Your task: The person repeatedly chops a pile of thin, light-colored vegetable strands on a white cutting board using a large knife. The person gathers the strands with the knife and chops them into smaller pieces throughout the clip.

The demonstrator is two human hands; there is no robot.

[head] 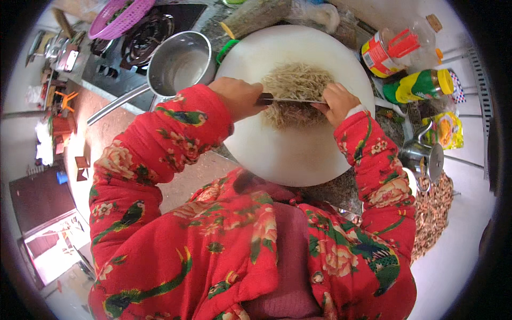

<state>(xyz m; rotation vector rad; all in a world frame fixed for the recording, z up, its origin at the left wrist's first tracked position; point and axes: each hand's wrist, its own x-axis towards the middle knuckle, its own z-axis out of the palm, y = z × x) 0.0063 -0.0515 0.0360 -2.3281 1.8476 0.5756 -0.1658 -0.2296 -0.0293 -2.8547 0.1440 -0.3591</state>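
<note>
My left hand (238, 98) is closed around the dark handle of a kitchen knife (296, 100). At the other end of the blade, the fingers of my right hand (339, 103) grip its tip. The blade is seen nearly edge-on and lies across a heap of thin pale-brown shreds (300, 78), probably a cut vegetable. Shreds show on both sides of it. Under everything is a round white cutting board (288, 156). How far the edge has gone into the shreds cannot be seen.
Left of the board sits a metal saucepan (180, 64), its long handle pointing towards me. Behind it are a gas stove (148, 40) and a pink plastic basket (120, 16) with greens. On the right stand a green-and-yellow jar (416, 86), a red-labelled container (384, 54) and a metal pot (426, 160).
</note>
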